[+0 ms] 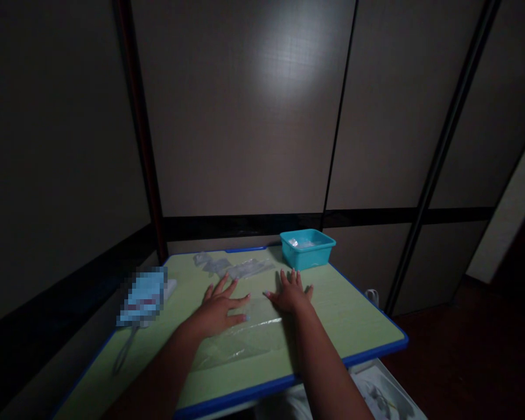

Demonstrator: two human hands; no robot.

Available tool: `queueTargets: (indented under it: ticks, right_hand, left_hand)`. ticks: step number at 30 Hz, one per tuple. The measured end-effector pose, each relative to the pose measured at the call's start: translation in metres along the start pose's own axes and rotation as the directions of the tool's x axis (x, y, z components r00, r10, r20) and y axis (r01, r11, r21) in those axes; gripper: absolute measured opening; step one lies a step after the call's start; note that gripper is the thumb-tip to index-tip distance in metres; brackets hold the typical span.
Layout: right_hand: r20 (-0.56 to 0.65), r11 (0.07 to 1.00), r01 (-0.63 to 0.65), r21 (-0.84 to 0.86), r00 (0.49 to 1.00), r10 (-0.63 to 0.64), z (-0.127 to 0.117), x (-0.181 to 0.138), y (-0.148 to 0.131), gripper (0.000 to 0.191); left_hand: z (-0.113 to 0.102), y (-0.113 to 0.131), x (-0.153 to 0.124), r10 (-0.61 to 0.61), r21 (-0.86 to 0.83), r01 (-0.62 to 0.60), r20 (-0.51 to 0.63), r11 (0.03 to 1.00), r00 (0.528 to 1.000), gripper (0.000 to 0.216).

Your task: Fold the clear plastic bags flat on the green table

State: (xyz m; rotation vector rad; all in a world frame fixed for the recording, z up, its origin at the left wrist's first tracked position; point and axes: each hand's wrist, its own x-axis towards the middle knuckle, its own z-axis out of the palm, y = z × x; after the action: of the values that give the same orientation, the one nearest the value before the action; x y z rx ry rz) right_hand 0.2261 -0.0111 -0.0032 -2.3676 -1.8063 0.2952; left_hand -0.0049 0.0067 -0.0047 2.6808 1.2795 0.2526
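Note:
A clear plastic bag [245,344] lies flat on the green tabletop in front of me. My left hand [219,312] rests on its left part with the fingers spread. Over toward its right side, my right hand [291,294] is also spread, palm down. Neither hand grips anything. Just beyond my left fingertips lie more crumpled clear plastic bags [249,268]. A turquoise plastic basket [308,256] stands beyond my right hand, with some shiny clear plastic inside.
The green table [359,326] has a blue edge. At its left side lies a blurred-out light blue item [142,297] with a strap. An open drawer [389,394] with things in it sits below the front right edge. Wardrobe panels [245,116] rise behind the table.

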Motion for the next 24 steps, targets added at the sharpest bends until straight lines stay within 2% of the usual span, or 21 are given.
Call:
queueTargets:
  ticks: [8,11,15,19,24]
  right_hand:
    - [-0.103,0.986,-0.165,0.007,0.981,0.165,0.0015,0.0036,0.0047,0.082]
    - [-0.157,0.985,-0.171,0.02,0.972,0.172,0.0026,0.0038,0.0057,0.08]
    - [-0.207,0.99,-0.124,0.065,0.969,0.135,0.0027,0.0033,0.0047,0.067]
    - [-0.128,0.994,-0.1,0.043,0.986,0.105,0.0007,0.0018,0.0013,0.069]
    - [-0.031,0.999,-0.054,0.003,0.998,0.054,-0.0014,-0.0009,-0.0019,0.082]
  left_hand:
    - [0.0016,-0.0032,-0.0004,-0.023,-0.005,0.023,-0.009,1.0,1.0,0.057]
    - [0.0014,-0.0035,-0.0008,-0.03,-0.006,0.03,-0.013,1.0,0.999,0.056]
    - [0.0011,-0.004,-0.0009,-0.044,-0.001,0.044,-0.029,0.999,0.999,0.055]
    - [0.0003,-0.0043,-0.0008,-0.058,0.01,0.059,-0.034,0.998,0.998,0.055]
    - [0.0,-0.0036,0.0001,-0.078,0.064,0.081,-0.053,0.995,0.996,0.054]
